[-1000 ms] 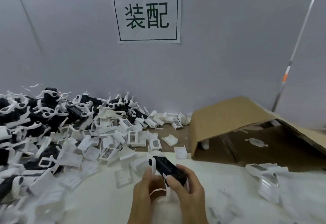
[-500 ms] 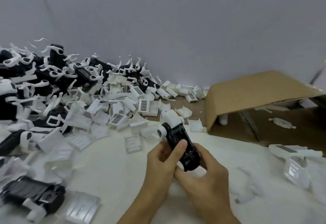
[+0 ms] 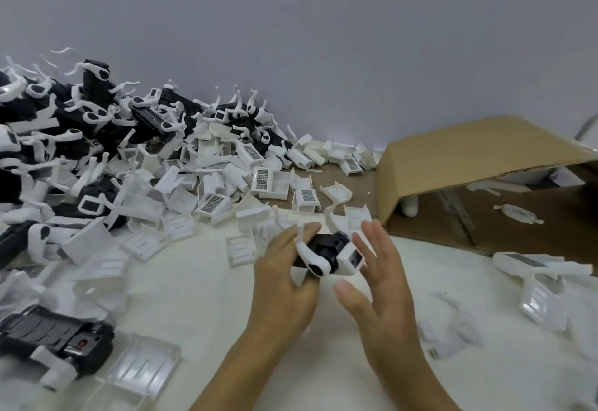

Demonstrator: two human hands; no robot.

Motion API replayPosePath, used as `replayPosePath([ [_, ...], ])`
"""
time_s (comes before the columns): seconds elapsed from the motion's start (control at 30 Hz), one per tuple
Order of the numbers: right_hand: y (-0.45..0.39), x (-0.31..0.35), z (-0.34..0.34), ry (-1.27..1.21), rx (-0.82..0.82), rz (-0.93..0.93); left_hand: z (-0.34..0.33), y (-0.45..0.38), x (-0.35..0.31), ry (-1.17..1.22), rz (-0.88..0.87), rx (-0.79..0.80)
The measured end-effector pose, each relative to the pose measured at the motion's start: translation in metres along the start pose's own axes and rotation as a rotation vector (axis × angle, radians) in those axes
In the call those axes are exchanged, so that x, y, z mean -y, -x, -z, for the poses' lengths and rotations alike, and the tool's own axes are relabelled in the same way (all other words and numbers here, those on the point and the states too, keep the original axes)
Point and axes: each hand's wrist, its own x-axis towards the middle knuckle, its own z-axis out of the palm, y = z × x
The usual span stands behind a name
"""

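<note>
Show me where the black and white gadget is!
Lower middle of the head view: the left hand grips the gadget, right hand beside it, just left of the cardboard box.

Small black plastic gadget with a curved white arm on its near side and a white cap with a dark window at its right end, held roughly level in the left hand
</note>
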Motion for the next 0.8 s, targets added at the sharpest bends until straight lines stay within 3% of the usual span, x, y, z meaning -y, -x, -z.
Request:
replayPosePath([
  [0.13,-0.001,0.006,-0.004,0.072,-0.116,-0.046,-0.004,0.004,-0.002,-0.148,-0.125,0.134],
  [0.27,-0.004,0.005,0.001,0.037,-0.219,-0.093,-0.007,0.006,-0.001,-0.17,-0.219,0.1],
  [0.5,-0.008,0.004,0.0,0.033,-0.343,-0.218,-0.016,0.004,0.0,-0.546,-0.379,-0.098],
  [0.6,-0.011,0.004,0.001,-0.038,-0.437,-0.258,-0.018,0.002,0.002,-0.619,-0.565,-0.25],
  [0.67,-0.013,0.005,0.005,-0.203,-0.47,-0.294,-0.018,0.003,0.003,-0.532,-0.591,-0.287],
  [0.7,-0.015,0.006,0.006,-0.259,-0.479,-0.298,-0.017,0.004,0.002,-0.411,-0.517,-0.28],
  [0.8,-0.016,0.008,0.007,-0.267,-0.487,-0.273,-0.011,0.004,-0.01,0.24,-0.044,-0.12],
])
